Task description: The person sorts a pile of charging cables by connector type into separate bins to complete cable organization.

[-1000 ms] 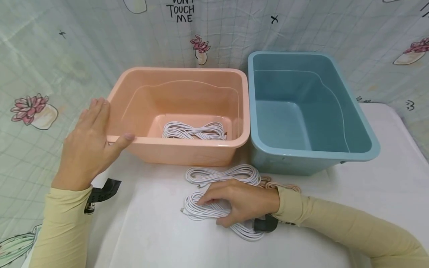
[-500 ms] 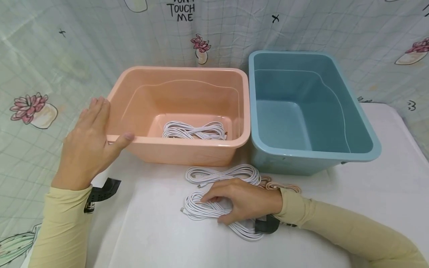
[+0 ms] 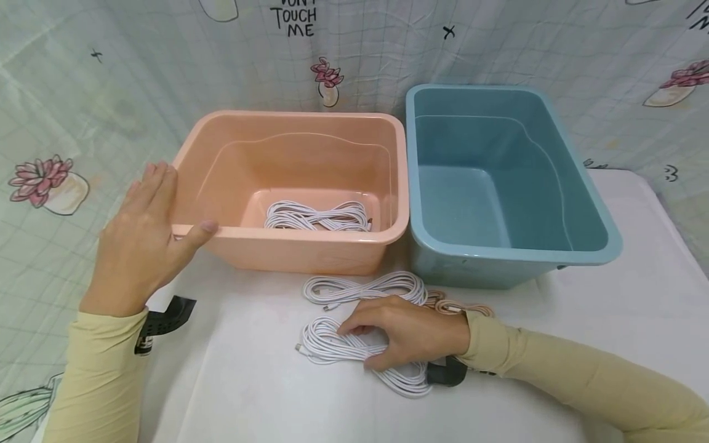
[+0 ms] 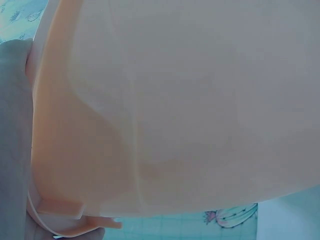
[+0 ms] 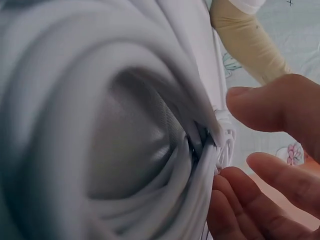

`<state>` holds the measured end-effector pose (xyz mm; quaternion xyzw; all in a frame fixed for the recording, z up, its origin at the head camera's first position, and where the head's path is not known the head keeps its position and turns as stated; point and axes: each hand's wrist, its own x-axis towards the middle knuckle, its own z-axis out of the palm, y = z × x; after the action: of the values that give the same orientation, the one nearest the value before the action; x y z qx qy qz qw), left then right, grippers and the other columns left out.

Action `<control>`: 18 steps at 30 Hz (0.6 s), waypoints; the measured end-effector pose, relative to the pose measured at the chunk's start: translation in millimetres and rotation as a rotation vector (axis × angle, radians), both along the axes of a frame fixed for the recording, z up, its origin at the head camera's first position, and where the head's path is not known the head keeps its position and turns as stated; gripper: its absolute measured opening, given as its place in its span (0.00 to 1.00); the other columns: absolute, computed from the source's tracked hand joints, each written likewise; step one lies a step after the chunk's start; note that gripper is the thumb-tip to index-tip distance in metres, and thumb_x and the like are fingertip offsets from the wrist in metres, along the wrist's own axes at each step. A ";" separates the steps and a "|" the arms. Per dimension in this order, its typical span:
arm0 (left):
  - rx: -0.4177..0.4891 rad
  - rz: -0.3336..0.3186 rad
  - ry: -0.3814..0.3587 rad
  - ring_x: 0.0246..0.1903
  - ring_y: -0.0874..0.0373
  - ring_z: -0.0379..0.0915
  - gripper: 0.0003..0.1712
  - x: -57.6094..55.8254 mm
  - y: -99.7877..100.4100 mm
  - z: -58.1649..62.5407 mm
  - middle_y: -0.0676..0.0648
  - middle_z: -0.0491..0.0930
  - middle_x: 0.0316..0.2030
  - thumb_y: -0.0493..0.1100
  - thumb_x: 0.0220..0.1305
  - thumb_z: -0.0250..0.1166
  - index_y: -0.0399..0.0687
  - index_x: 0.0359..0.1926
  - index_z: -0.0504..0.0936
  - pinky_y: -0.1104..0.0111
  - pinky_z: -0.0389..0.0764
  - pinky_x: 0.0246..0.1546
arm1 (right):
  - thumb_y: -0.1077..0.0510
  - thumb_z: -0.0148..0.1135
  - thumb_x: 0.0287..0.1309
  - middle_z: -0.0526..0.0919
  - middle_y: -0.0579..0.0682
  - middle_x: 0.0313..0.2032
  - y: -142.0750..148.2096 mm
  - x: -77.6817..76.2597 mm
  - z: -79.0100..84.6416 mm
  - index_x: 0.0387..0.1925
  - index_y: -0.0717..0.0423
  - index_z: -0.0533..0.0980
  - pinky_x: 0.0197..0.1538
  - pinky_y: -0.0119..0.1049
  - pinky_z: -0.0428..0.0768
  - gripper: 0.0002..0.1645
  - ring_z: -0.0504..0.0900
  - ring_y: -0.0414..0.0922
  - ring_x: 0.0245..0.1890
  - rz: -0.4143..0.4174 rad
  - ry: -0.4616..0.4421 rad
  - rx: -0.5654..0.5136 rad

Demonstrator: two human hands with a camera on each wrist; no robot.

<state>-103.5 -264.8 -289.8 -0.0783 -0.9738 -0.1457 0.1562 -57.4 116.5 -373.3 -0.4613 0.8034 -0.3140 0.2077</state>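
My left hand (image 3: 138, 246) rests on the left rim of the peach plastic bin (image 3: 299, 249), fingers straight and thumb over the front edge. In the left wrist view the bin's side wall (image 4: 200, 110) fills most of the picture. My right hand (image 3: 412, 329) is over a coiled white cable (image 3: 332, 344) on the table. Thumb and fingers stand apart in the right wrist view, fingertips close to the cable loops (image 5: 50, 100); whether they touch is unclear. A second white cable coil (image 3: 362, 289) lies just behind. Part of the nearer coil is hidden under my hand.
Another white cable bundle (image 3: 321, 216) lies inside the peach bin. A blue bin (image 3: 515, 255) stands beside it on the right. Tan cable (image 3: 471, 309) shows behind my right wrist. Patterned cloth (image 3: 365, 55) hangs behind; a white cover (image 3: 249, 394) lies over the table.
My right hand has slid slightly to the right above the nearer coil, which stays in place. My left hand keeps its place on the bin's rim. The head view has shifted a little.
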 end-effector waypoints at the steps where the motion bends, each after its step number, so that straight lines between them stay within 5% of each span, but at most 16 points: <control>1: -0.002 0.001 0.001 0.82 0.38 0.48 0.59 0.1 -0.1 0.1 0.36 0.55 0.81 0.77 0.66 0.54 0.42 0.82 0.53 0.29 0.59 0.72 | 0.54 0.78 0.54 0.85 0.40 0.53 0.0 0.5 -0.2 0.62 0.47 0.81 0.60 0.28 0.80 0.32 0.82 0.33 0.53 -0.003 -0.008 0.003; 18: -0.023 0.007 -0.012 0.82 0.37 0.48 0.58 1.1 -1.4 2.3 0.35 0.55 0.81 0.75 0.67 0.54 0.41 0.82 0.53 0.22 0.59 0.64 | 0.52 0.80 0.52 0.83 0.36 0.51 5.1 7.8 -3.2 0.63 0.44 0.79 0.59 0.29 0.80 0.35 0.78 0.31 0.50 -0.067 -0.056 0.085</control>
<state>-102.4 -266.2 -287.5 -0.0760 -0.9765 -0.1344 0.1501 -49.7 121.6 -376.5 -0.4160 0.8248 -0.2991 0.2391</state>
